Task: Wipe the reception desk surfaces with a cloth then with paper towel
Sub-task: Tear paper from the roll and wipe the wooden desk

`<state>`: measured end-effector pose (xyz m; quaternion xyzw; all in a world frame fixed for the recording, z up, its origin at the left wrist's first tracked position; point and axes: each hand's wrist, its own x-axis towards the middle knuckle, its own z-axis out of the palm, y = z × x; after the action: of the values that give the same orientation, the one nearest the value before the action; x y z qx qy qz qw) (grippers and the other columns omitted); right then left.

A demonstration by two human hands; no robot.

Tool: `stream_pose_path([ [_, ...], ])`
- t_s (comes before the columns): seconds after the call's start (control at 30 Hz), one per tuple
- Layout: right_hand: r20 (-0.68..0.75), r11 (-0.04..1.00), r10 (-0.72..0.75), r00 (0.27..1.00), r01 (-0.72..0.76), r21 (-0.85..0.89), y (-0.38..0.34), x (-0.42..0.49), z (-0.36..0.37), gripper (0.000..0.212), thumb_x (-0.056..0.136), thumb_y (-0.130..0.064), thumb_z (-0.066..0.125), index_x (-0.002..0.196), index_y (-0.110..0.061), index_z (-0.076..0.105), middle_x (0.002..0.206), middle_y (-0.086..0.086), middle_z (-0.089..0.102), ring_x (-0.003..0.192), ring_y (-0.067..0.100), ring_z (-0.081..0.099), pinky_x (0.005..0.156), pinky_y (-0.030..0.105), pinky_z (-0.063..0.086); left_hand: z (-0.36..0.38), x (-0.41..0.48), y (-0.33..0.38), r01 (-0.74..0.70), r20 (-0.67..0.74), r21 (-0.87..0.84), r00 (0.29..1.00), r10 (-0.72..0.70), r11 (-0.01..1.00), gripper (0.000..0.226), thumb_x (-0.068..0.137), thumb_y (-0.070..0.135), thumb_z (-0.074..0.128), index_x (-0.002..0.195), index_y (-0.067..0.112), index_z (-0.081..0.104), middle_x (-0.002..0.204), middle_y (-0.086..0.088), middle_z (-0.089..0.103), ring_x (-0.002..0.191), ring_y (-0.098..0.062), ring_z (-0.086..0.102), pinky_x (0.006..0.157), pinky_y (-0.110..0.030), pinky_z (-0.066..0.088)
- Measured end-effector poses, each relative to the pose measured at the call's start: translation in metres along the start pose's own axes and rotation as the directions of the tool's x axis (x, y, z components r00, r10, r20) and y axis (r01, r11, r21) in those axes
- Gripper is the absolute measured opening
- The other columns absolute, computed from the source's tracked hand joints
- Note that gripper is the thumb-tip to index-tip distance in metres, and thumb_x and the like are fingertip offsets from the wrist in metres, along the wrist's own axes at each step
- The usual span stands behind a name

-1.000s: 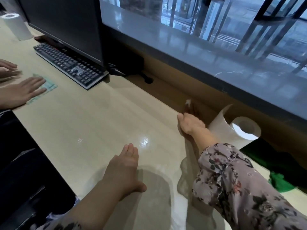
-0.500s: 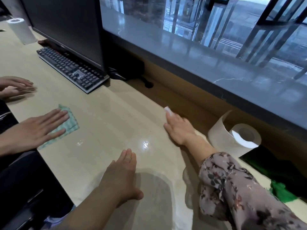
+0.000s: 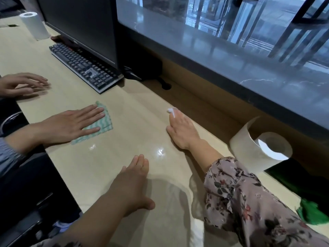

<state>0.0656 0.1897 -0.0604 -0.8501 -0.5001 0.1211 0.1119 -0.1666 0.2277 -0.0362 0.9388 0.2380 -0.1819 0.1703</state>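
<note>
A small piece of white paper towel (image 3: 171, 110) lay under my right hand (image 3: 181, 130), only a scrap of it showing past my fingertips, pressed flat against the glossy beige bench (image 3: 124, 157) near its back edge. My left hand (image 3: 132, 182) rested palm down on the bench nearer to me, fingers together and gripping nothing. Just to the right of my right forearm lay a partly unrolled roll of cream paper towel (image 3: 258, 150), tipped on its side with its core facing me. To the left, another person's hand (image 3: 71, 123) pressed flat on a folded green-and-white striped cloth (image 3: 99, 125), and their other hand (image 3: 25, 84) lay farther back. Beyond those stood a black keyboard (image 3: 83, 66), a dark monitor (image 3: 80, 24) and an upright white paper roll (image 3: 34, 25).
</note>
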Motion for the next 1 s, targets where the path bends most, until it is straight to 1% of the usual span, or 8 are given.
stream_pose_path([
  [0.1, 0.050, 0.990, -0.129, 0.990, 0.132, -0.046, -0.016, -0.023, 0.014, 0.059, 0.102, -0.036, 0.023, 0.153, -0.016, 0.001, 0.161, -0.002, -0.007, 0.148, 0.013, -0.006, 0.120, 0.034, 0.001, 0.001, -0.001, -0.002, -0.002, 0.014, -0.018, 1.000, 0.002, 1.000, 0.126, 0.066, 0.056, 0.072, 0.153, 0.014, -0.008, 0.160, -0.001, -0.017, 0.147, -0.015, -0.016, 0.119, -0.039, 0.008],
  [0.33, 0.121, 0.970, -0.224, 0.967, 0.234, -0.072, -0.042, -0.085, 0.034, 0.061, 0.102, -0.043, 0.018, 0.154, -0.016, 0.000, 0.161, -0.004, -0.012, 0.147, 0.010, -0.013, 0.119, 0.030, -0.006, -0.001, 0.001, -0.002, 0.002, 0.023, -0.035, 1.000, -0.001, 0.999, 0.124, 0.066, 0.054, 0.074, 0.153, 0.010, -0.004, 0.161, -0.005, -0.013, 0.147, -0.017, -0.013, 0.119, -0.040, 0.009],
  [0.47, 0.125, 0.975, -0.212, 0.969, 0.218, -0.039, -0.061, -0.123, 0.043, 0.061, 0.102, -0.045, 0.017, 0.154, -0.018, -0.002, 0.160, -0.007, -0.015, 0.146, 0.007, -0.017, 0.119, 0.030, -0.008, 0.000, -0.005, -0.007, -0.075, -0.013, -0.095, 0.997, 0.074, 0.993, 0.114, 0.068, 0.055, 0.073, 0.150, 0.006, 0.012, 0.161, -0.007, 0.000, 0.148, -0.018, -0.010, 0.118, -0.042, 0.011],
  [0.57, 0.127, 0.982, -0.178, 0.976, 0.184, -0.032, -0.078, -0.153, 0.048, 0.061, 0.103, -0.043, 0.017, 0.154, -0.017, -0.003, 0.159, -0.007, -0.018, 0.144, 0.006, -0.021, 0.119, 0.030, -0.009, 0.004, -0.021, -0.014, -0.126, -0.083, -0.119, 0.990, 0.116, 0.985, 0.101, 0.077, 0.055, 0.066, 0.150, 0.007, 0.015, 0.160, -0.011, 0.007, 0.149, -0.021, -0.002, 0.118, -0.033, 0.014],
  [0.63, 0.126, 0.986, -0.160, 0.979, 0.164, -0.020, -0.092, -0.173, 0.053, 0.062, 0.102, -0.045, 0.015, 0.153, -0.017, -0.005, 0.155, -0.010, -0.024, 0.143, 0.005, -0.024, 0.118, 0.028, -0.013, 0.010, -0.037, -0.022, -0.131, -0.108, -0.094, 0.987, 0.121, 0.987, 0.086, 0.081, 0.056, 0.061, 0.141, 0.003, 0.030, 0.155, -0.016, 0.020, 0.146, -0.028, 0.012, 0.113, -0.031, 0.022],
  [0.7, 0.127, 0.990, -0.139, 0.982, 0.141, -0.005, -0.107, -0.191, 0.059, 0.063, 0.101, -0.048, 0.012, 0.153, -0.018, -0.006, 0.152, -0.011, -0.027, 0.142, 0.005, -0.027, 0.115, 0.025, -0.018, 0.017, -0.052, -0.033, -0.123, -0.127, -0.067, 0.985, 0.113, 0.990, 0.080, 0.079, 0.059, 0.060, 0.132, 0.003, 0.039, 0.144, -0.016, 0.033, 0.138, -0.030, 0.027, 0.107, -0.032, 0.030],
  [0.83, 0.126, 0.995, -0.102, 0.987, 0.102, 0.005, -0.146, -0.208, 0.067, 0.065, 0.100, -0.048, 0.010, 0.153, -0.016, -0.006, 0.155, -0.006, -0.024, 0.141, 0.006, -0.029, 0.114, 0.025, -0.019, 0.019, -0.081, -0.058, -0.121, -0.150, -0.054, 0.982, 0.111, 0.991, 0.079, 0.077, 0.061, 0.061, 0.125, 0.001, 0.045, 0.137, -0.017, 0.040, 0.127, -0.031, 0.037, 0.101, -0.037, 0.035],
  [1.0, 0.135, 0.998, -0.051, 0.990, 0.054, -0.016, -0.173, -0.171, 0.073, 0.061, 0.103, -0.043, 0.014, 0.153, -0.014, -0.004, 0.159, 0.000, -0.018, 0.143, 0.008, -0.025, 0.116, 0.027, -0.017, 0.020, -0.101, -0.069, -0.120, -0.166, -0.033, 0.980, 0.113, 0.992, 0.067, 0.078, 0.056, 0.062, 0.122, 0.008, 0.044, 0.134, -0.010, 0.043, 0.125, -0.026, 0.041, 0.098, -0.033, 0.036],
])
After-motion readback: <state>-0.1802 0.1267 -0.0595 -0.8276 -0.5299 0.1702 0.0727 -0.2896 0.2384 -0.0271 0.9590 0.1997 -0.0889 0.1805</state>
